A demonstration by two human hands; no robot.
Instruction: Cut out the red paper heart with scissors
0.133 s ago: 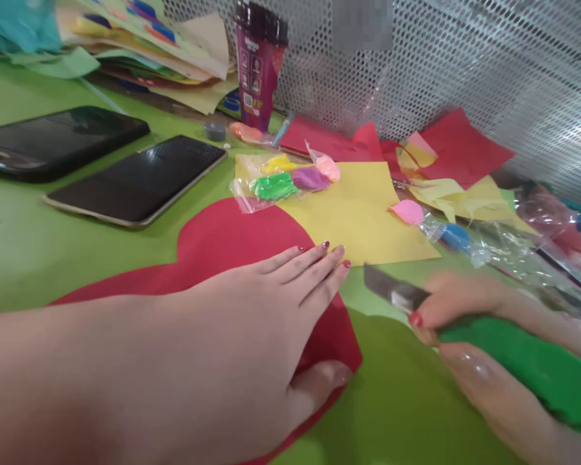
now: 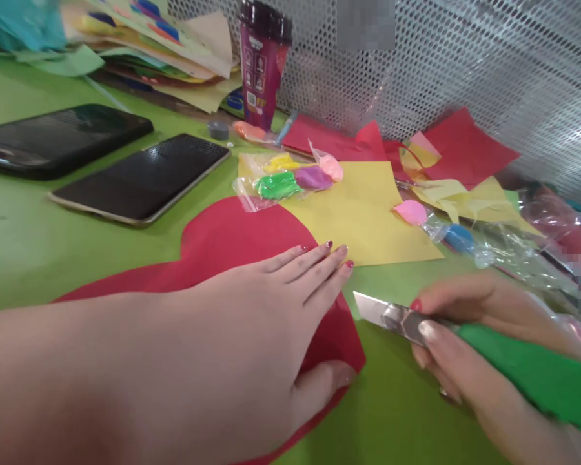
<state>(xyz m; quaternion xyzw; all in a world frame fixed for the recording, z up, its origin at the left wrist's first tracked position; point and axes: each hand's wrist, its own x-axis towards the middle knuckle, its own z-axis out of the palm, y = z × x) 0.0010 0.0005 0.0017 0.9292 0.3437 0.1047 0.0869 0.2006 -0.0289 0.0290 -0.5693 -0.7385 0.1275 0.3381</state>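
Observation:
My left hand (image 2: 252,349) lies flat, fingers stretched out, on a red paper heart (image 2: 242,232). Much of the heart is hidden under that hand and forearm. In my right hand (image 2: 465,349) is a utility knife (image 2: 523,374) with a green handle. Its bare metal blade points left, a short way from the heart's right edge and apart from it. Beyond my left fingertips a sheet of yellow paper (image 2: 368,219) lies on the green table.
Two dark phones, one (image 2: 145,174) nearer than the other (image 2: 62,139), lie at left. A purple cup (image 2: 261,77) stands by the perforated metal panel (image 2: 465,58). Bagged coloured clay (image 2: 278,185), red paper scraps (image 2: 465,152) and clear wrappers (image 2: 508,248) lie behind and right.
My right hand has turned the knife, so the blade is lower, slightly further left and shows its bright side. My left hand stays flat on the heart.

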